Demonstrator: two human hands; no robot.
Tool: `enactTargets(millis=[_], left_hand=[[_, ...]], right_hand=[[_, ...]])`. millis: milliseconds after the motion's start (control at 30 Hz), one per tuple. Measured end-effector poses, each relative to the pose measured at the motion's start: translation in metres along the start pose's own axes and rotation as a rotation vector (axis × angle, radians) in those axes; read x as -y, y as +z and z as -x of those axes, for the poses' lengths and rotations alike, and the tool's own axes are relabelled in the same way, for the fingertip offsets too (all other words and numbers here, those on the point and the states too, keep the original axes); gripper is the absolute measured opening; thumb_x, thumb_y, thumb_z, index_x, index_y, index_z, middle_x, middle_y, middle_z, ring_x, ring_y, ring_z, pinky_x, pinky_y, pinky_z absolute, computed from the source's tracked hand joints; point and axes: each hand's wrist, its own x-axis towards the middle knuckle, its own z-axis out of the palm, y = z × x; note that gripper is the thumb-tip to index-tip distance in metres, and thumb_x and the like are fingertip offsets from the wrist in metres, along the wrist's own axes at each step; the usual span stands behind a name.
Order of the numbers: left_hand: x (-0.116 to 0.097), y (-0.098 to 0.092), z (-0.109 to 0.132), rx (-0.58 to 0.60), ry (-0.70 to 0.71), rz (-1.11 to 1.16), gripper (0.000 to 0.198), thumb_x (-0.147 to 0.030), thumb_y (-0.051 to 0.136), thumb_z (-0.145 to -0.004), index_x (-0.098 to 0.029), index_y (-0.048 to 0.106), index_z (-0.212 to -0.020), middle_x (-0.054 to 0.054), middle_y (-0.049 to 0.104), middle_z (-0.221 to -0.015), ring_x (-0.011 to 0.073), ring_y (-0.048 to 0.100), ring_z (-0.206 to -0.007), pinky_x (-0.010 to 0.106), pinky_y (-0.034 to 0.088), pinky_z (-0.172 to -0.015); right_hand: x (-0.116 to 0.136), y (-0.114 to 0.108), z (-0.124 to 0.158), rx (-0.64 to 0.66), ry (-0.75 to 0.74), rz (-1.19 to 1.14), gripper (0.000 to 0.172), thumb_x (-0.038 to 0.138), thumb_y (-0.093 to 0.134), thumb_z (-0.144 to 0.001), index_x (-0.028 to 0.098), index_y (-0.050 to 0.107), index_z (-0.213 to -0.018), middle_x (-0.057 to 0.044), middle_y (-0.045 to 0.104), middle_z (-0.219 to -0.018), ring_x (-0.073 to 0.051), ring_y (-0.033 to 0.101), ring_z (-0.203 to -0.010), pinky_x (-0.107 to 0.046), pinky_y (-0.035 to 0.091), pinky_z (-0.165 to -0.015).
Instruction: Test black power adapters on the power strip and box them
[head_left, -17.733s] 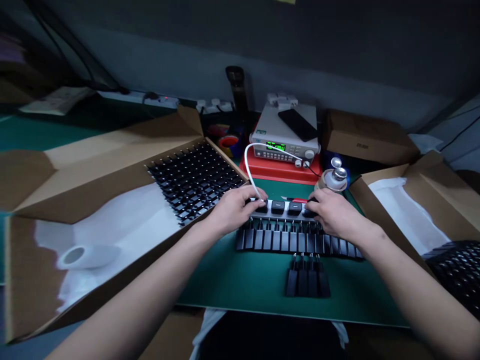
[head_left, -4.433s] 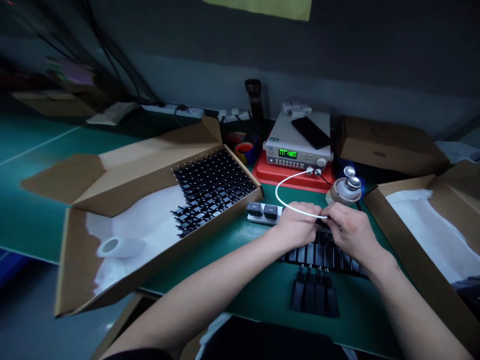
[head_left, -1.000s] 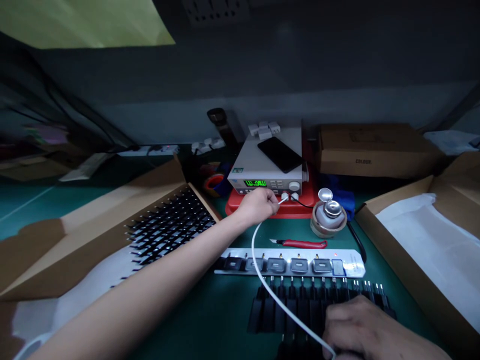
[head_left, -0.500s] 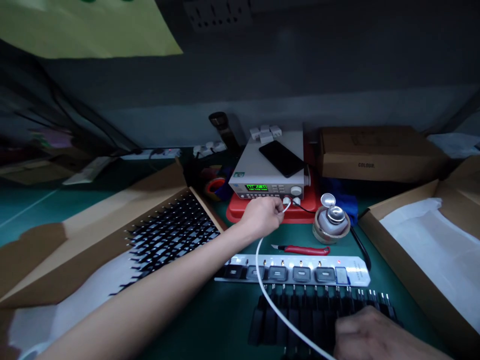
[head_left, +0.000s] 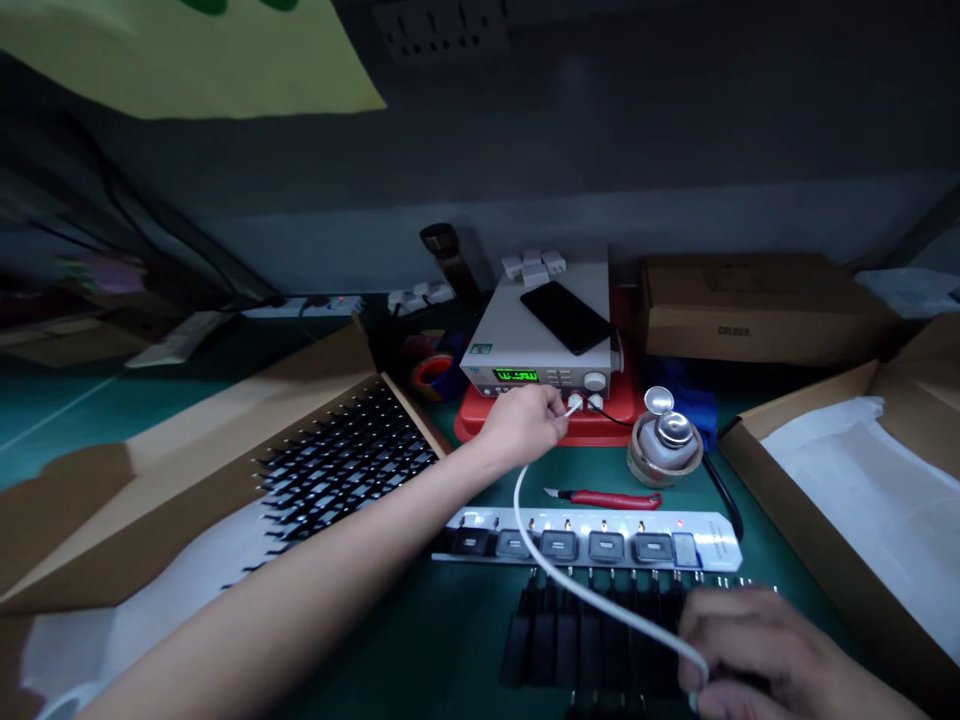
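1. Pinching the white cable (head_left: 570, 590) close to its plug, the left hand (head_left: 521, 425) sits at the front terminals of the bench power supply (head_left: 536, 340). The grip looks narrow, though the hand partly hides it.
2. The cable curves down across the power strip (head_left: 585, 545) to the right hand (head_left: 750, 650), whose curled fingers (head_left: 720, 640) hold its far end low over a row of black plug adapters (head_left: 570, 640).
3. Compared with half a second ago, the right hand has risen and lifted that cable end into view, while the left hand stays at the terminals.
4. Nearby are a red-handled knife (head_left: 607, 499) just above the strip, a metal-capped bottle (head_left: 664, 445), a phone (head_left: 566, 317) lying on the supply, and a cardboard tray (head_left: 411, 420) of adapters beside the left arm.
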Motion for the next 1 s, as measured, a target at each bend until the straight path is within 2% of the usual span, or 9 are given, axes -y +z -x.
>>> enactTargets(millis=[167, 300, 433, 600, 800, 1000], left_hand=[[-0.001, -0.004, -0.006, 0.061, -0.105, 0.313, 0.006, -0.012, 0.066, -0.07, -0.017, 0.064, -0.067, 0.0, 0.064, -0.056, 0.014, 0.058, -0.054, 0.023, 0.042, -0.052], [-0.01, -0.008, -0.005, 0.056, -0.216, 0.536, 0.01, -0.01, 0.064, -0.077, -0.014, 0.064, -0.068, 0.002, 0.067, -0.059, 0.0111, 0.057, -0.052, 0.022, 0.045, -0.053], [-0.016, -0.015, 0.002, 0.061, -0.269, 0.714, 0.007, -0.008, 0.064, -0.082, -0.012, 0.065, -0.077, 0.002, 0.068, -0.062, 0.0084, 0.057, -0.052, 0.02, 0.047, -0.056], [-0.01, -0.014, 0.006, 0.052, -0.24, 0.78, 0.012, -0.003, 0.066, -0.079, -0.014, 0.06, -0.082, 0.0, 0.067, -0.059, 0.0092, 0.057, -0.05, 0.021, 0.045, -0.055], [0.001, -0.008, 0.002, -0.032, -0.122, 0.542, 0.02, -0.006, 0.069, -0.072, -0.019, 0.053, -0.073, -0.007, 0.056, -0.051, 0.0101, 0.051, -0.048, 0.022, 0.038, -0.053], [0.014, -0.002, -0.001, -0.081, -0.005, 0.255, 0.019, -0.015, 0.07, -0.07, -0.021, 0.053, -0.073, -0.007, 0.055, -0.059, 0.0103, 0.047, -0.053, 0.024, 0.034, -0.056]], right_hand=[[0.008, -0.009, -0.019, -0.379, -0.013, -0.083, 0.008, 0.023, 0.061, -0.097, 0.024, 0.069, -0.097, -0.003, 0.07, -0.094, -0.017, 0.068, -0.089, -0.027, 0.056, -0.079], [0.005, -0.011, -0.031, -0.5, 0.019, -0.053, 0.008, 0.021, 0.061, -0.096, 0.021, 0.069, -0.095, -0.005, 0.07, -0.094, -0.018, 0.067, -0.088, -0.029, 0.056, -0.076], [0.002, -0.009, -0.041, -0.513, 0.009, 0.052, 0.011, 0.024, 0.06, -0.097, 0.019, 0.071, -0.097, -0.006, 0.07, -0.094, -0.018, 0.067, -0.087, -0.03, 0.056, -0.075], [0.001, -0.004, -0.051, -0.468, -0.129, 0.226, 0.015, 0.017, 0.054, -0.098, 0.019, 0.069, -0.1, -0.006, 0.07, -0.094, -0.016, 0.066, -0.085, -0.029, 0.056, -0.073], [0.003, -0.001, -0.058, -0.408, -0.215, 0.481, 0.022, 0.006, 0.045, -0.096, 0.018, 0.063, -0.099, -0.005, 0.067, -0.093, -0.016, 0.064, -0.084, -0.028, 0.053, -0.072], [0.002, 0.002, -0.056, -0.391, -0.213, 0.5, 0.022, 0.005, 0.044, -0.096, 0.018, 0.061, -0.102, -0.006, 0.064, -0.092, -0.015, 0.062, -0.082, -0.027, 0.051, -0.069]])
